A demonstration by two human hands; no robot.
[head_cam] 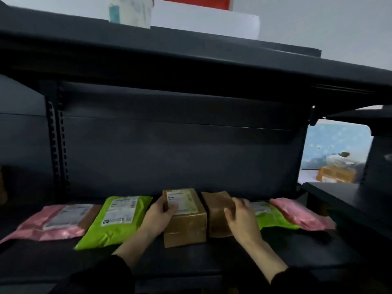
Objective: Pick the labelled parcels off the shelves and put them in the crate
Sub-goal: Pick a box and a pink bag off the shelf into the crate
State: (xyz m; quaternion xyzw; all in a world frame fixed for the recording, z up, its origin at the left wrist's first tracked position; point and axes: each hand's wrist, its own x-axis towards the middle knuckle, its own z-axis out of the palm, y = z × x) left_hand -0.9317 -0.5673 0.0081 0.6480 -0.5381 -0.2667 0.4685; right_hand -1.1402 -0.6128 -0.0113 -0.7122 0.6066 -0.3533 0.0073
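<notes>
So the brown cardboard box with a white label (186,221) sits mid-row on the dark metal shelf (191,262). The left hand (159,216) grips its left top edge, fingers curled onto the label. Touching it on the right is a plain brown box (216,211). The right hand (241,219) rests there, thumb apart, too blurry to call a grip. Count: two brown boxes, two green plastic mailers (118,219) (271,217), two pink plastic mailers (57,221) (301,215).

Dim, soft view: my shelf (191,264) sits in shadow, brighter wall (318,22) above, right hand (241,217) smeared, edges bowed
</notes>
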